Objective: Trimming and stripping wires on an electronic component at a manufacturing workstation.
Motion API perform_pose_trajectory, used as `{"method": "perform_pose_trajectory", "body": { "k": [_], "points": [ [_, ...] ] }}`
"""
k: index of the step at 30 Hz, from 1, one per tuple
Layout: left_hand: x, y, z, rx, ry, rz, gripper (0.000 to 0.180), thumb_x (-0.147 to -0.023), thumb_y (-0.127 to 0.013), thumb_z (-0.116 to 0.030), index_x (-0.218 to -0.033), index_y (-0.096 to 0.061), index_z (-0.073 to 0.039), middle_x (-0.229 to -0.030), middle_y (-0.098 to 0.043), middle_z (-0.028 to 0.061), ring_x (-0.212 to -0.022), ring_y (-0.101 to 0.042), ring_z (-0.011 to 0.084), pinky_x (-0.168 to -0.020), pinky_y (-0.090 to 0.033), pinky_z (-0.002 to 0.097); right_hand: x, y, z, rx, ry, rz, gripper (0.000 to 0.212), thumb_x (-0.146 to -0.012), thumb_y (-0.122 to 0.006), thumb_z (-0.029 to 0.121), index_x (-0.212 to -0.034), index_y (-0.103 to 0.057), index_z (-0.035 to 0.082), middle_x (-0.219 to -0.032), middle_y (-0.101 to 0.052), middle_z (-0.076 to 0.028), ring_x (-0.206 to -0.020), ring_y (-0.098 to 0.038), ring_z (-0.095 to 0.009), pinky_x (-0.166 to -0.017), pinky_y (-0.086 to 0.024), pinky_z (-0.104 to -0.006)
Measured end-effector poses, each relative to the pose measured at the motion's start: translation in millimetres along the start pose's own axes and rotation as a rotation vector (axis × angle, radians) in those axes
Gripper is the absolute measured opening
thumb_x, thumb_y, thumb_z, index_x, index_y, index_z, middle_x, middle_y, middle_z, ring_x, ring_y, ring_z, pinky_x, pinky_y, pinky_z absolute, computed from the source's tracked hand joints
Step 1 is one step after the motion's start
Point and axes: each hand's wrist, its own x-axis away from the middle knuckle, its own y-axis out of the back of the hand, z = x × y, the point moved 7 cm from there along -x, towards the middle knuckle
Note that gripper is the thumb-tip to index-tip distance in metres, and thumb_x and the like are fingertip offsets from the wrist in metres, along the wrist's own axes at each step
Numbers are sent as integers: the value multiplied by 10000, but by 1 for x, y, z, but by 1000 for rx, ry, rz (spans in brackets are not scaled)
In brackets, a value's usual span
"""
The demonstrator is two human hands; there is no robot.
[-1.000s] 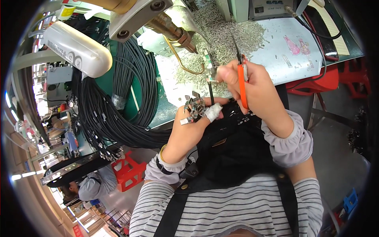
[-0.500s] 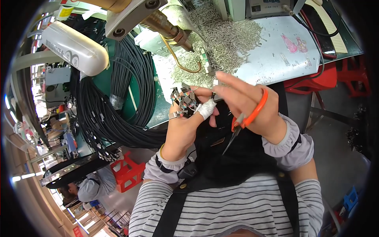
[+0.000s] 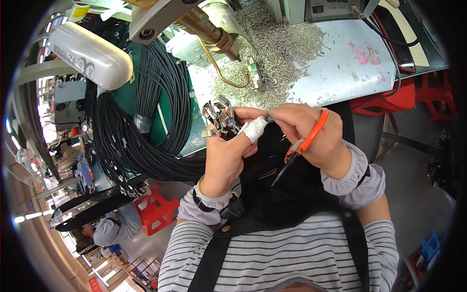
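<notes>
My left hand, its thumb wrapped in white tape, is closed around a bunch of cable ends with small metal connectors. The connectors fan out above the palm. My right hand carries orange-handled scissors, one loop hooked over the fingers and the blades pointing down toward my lap. Its thumb and forefinger are pinched together at the tip of my taped left thumb. What lies in that pinch is too small to make out. Just beyond the hands, a metal fixture stands under the machine's nozzle.
Many small silvery pieces are heaped across the white worktop. A thick bundle of black cables hangs over the table at left, near a pale cylinder. Red stools stand below, and another person sits at lower left.
My right hand's fingers, spread toward the fixture before, have drawn back and pinched together at my left thumb. The left hand with the connectors has shifted slightly.
</notes>
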Motion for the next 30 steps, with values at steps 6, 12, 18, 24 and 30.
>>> {"method": "perform_pose_trajectory", "body": {
  "k": [6, 12, 18, 24, 30],
  "points": [
    [2, -2, 7, 94, 52, 63, 175, -758, -550, 43, -932, -529, 44, -622, -463, 25, -425, -319, 53, -391, -234, 197, -2, 0, 3, -32, -37, 67, 239, -649, -643, -25, -871, -564, 19, -723, -597, -83, -577, -588, -180, -451, -447, -234],
    [1, -1, 4, -1, 13, 36, 131, -738, -621, 8, -857, -569, 5, -709, -515, 0, -513, -395, 25, -430, -280, 166, -1, -4, -3, -90, -21, -3, 294, -613, -626, -97, -870, -550, 26, -744, -589, -94, -548, -551, -169, -453, -426, -230],
    [2, 3, 5, 71, 1, 37, 131, -736, -618, 21, -857, -567, 8, -746, -544, 9, -538, -413, 17, -437, -286, 158, -4, 0, -2, -135, -71, -5, 262, -612, -676, -30, -829, -542, 30, -739, -584, -92, -558, -554, -169, -454, -424, -237],
    [5, 4, -4, -42, -138, -42, 138, -739, -606, 40, -870, -570, 17, -786, -571, 26, -651, -499, 51, -566, -392, 175, 13, -1, -17, 37, -579, 480, 286, -637, -734, 204, -696, -509, 37, -560, -549, -68, -473, -549, -202, -447, -427, -272],
    [6, 3, -11, -127, -252, -75, 144, -736, -606, 43, -874, -574, 19, -793, -579, 34, -752, -535, 81, -709, -425, 203, 24, -18, -14, 12, -586, 513, 315, -712, -676, 255, -623, -473, 31, -469, -490, -68, -410, -506, -244, -411, -402, -298]
  ]
}}
